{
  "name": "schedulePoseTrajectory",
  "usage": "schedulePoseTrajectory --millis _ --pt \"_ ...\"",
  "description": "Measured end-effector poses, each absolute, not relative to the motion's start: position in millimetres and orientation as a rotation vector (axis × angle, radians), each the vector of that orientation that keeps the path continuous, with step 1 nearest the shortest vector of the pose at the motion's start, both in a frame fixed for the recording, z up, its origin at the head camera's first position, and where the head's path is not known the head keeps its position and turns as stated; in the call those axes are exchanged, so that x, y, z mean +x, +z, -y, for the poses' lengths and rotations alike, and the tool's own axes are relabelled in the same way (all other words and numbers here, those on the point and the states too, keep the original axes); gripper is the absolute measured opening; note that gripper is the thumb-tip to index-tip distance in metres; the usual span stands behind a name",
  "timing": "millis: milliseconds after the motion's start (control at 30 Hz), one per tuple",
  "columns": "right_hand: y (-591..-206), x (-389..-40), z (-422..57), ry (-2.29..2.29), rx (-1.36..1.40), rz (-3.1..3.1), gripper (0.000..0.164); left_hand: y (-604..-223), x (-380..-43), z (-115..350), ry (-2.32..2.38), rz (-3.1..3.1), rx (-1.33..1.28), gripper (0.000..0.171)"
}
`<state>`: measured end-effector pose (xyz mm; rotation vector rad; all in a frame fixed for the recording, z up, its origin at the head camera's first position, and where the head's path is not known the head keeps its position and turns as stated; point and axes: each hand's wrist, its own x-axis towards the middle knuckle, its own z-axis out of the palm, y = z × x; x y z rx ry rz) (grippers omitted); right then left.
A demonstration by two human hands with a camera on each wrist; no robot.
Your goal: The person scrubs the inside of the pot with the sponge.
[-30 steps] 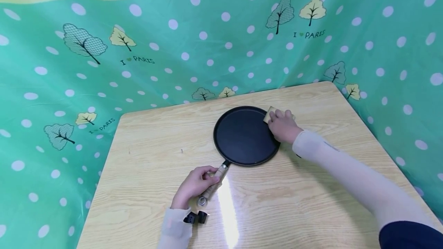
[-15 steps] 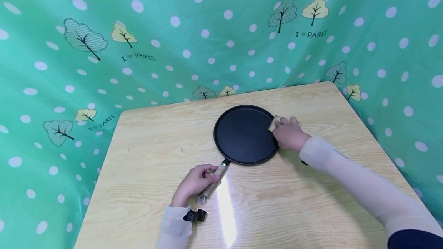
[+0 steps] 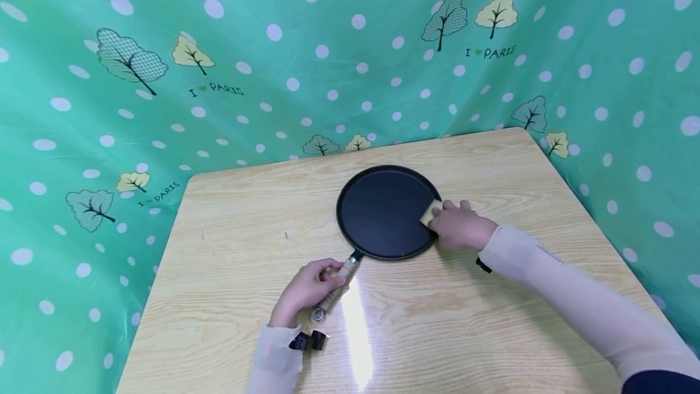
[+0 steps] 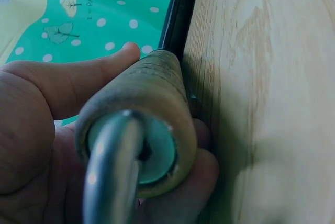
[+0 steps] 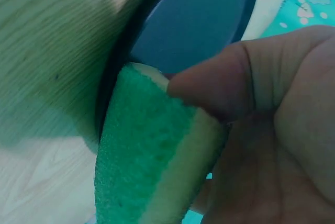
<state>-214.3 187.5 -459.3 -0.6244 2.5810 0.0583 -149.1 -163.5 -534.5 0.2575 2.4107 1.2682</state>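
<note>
A round, flat black frying pan lies on the table, its wooden handle slanting toward the lower left. My left hand grips that handle near its middle; in the left wrist view thumb and fingers wrap the wood, with the metal hanging loop toward the camera. My right hand pinches a sponge at the pan's right rim. The right wrist view shows the sponge's green scouring side and its pale yellow layer, with the thumb on its edge against the pan.
The light wooden table reaches back to a green polka-dot curtain that also hangs along the left and right sides. A bright reflection streaks the tabletop below the pan. A small black device sits at the left wrist.
My right hand has slid the sponge from the pan's upper right rim down along its right side toward the front. My left hand keeps its hold on the handle; the pan stays nearly still.
</note>
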Motion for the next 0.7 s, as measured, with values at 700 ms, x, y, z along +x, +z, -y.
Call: schedulePoseTrajectory --millis 700 --pt "-456 -202 -197 -0.434 -0.942 -2.303 0.05 -536 -150 163 1.259 -2.422 0.248 0.028"
